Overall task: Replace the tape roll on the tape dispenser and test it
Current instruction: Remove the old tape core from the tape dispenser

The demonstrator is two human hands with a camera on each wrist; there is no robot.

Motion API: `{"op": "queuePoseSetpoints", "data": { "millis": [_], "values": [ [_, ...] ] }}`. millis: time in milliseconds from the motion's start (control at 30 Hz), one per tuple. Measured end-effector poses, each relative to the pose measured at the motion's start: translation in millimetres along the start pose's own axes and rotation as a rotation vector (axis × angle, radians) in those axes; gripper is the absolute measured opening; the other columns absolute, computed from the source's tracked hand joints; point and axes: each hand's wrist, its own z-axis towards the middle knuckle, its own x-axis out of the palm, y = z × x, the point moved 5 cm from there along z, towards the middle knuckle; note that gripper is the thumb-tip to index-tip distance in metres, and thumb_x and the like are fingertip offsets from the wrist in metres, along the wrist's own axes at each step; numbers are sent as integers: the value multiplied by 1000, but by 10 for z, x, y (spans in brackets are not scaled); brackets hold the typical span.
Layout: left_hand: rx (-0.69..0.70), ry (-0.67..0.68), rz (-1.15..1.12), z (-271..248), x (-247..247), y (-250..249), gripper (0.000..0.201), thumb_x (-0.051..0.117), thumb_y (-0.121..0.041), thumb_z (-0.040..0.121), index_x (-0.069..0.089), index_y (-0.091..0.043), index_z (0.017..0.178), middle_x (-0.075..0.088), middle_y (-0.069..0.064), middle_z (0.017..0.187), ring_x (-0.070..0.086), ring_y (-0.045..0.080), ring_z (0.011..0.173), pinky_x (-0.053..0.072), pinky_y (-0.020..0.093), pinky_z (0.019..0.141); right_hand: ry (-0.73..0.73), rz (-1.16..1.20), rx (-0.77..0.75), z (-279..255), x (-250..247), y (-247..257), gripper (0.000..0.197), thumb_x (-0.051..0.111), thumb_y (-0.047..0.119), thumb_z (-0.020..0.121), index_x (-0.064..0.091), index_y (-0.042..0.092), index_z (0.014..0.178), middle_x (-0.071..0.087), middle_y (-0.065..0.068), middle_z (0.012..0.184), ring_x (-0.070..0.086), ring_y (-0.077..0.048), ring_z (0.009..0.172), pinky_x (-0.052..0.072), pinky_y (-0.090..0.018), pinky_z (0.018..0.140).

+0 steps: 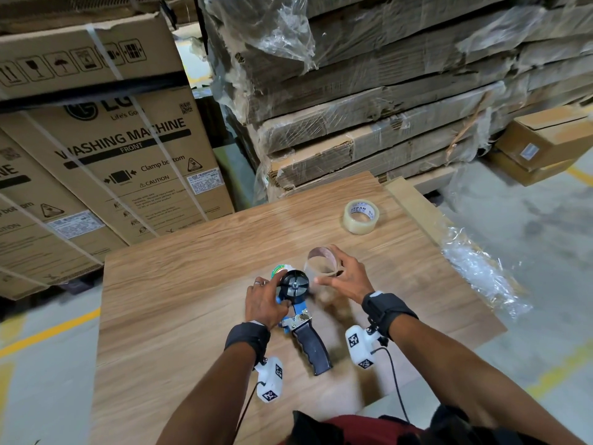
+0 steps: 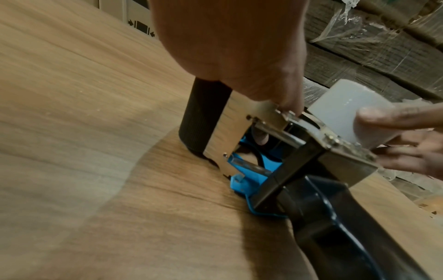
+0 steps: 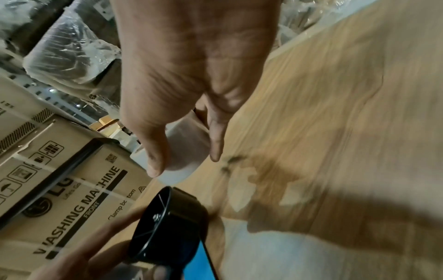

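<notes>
Head view: washing-machine boxes are stacked at far left, beside the wooden table. On the table the tape dispenser is laid on its side and is held down by the left hand, fingers curled round the blue frame, index finger stretched along the black hub. Just right of the hub, the empty cardboard core is pinched at its rim by the right hand, thumb and fingers closed narrowly on it. Further back and to the right, a full clear tape roll is seen lying flat, well apart from both hands. Wrapped cardboard stacks are piled behind.

Left wrist view: the metal plate and blue frame are shown close, details hidden in the head view.

Right wrist view: hub spokes and centre screw are shown; the core is blurred.

The dispenser's long axis is run from the handle, nearest the person, to the hub, pointed away.
</notes>
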Motion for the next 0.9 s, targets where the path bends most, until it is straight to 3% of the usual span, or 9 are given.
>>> {"op": "queuePoseSetpoints", "data": {
  "millis": [67, 167, 300, 433, 600, 733, 900],
  "values": [
    [-3, -5, -8, 1, -7, -15, 80, 70, -35, 76, 40, -34, 150, 67, 12, 114, 54, 33, 116, 42, 38, 96, -23, -2, 17, 2, -127, -37, 98, 96, 29, 67, 49, 17, 152, 55, 5, 150, 50, -10, 138, 37, -13, 104],
    [9, -5, -27, 9, -21, -59, 81, 65, -43, 68, 47, -29, 145, 72, 6, 116, 56, 32, 112, 44, 39, 93, -82, 0, 42, 1, -363, -138, 89, 96, 23, 68, 54, 20, 147, 63, 10, 130, 58, -9, 122, 41, -3, 90],
    [34, -33, -80, 33, -67, -72, 81, 64, -56, 62, 56, -27, 137, 66, 2, 131, 58, 31, 117, 47, 41, 98, -141, -26, 139, -12, -694, -390, 99, 97, 24, 64, 50, 17, 151, 63, -2, 143, 59, -17, 129, 43, -22, 106],
    [40, -7, -88, 63, -114, -144, 87, 55, -68, 58, 57, -28, 136, 63, 1, 134, 57, 29, 119, 46, 42, 100, -228, -76, 207, -58, -1052, -594, 94, 97, 22, 64, 54, 13, 146, 66, -8, 137, 62, -25, 124, 48, -29, 105],
    [45, 29, -76, 84, -131, -238, 80, 64, -69, 62, 57, -33, 133, 65, -3, 130, 58, 27, 119, 44, 41, 100, -359, -104, 301, -76, -1423, -888, 95, 98, 24, 61, 54, 16, 145, 67, -12, 136, 61, -31, 126, 49, -40, 109],
    [48, 42, -82, 85, -154, -268, 91, 52, -74, 52, 57, -31, 133, 66, -1, 129, 58, 27, 119, 44, 41, 100, -429, -135, 334, -60, -1627, -1048, 91, 95, 19, 65, 52, 14, 145, 66, -14, 135, 61, -34, 125, 49, -42, 106],
    [52, 37, -87, 111, -146, -260, 92, 53, -74, 53, 58, -29, 133, 66, 1, 127, 59, 28, 117, 46, 42, 99, -464, -137, 396, -56, -1726, -1214, 96, 94, 21, 69, 45, 12, 151, 63, -18, 140, 57, -37, 130, 45, -41, 109]
  ]
}}
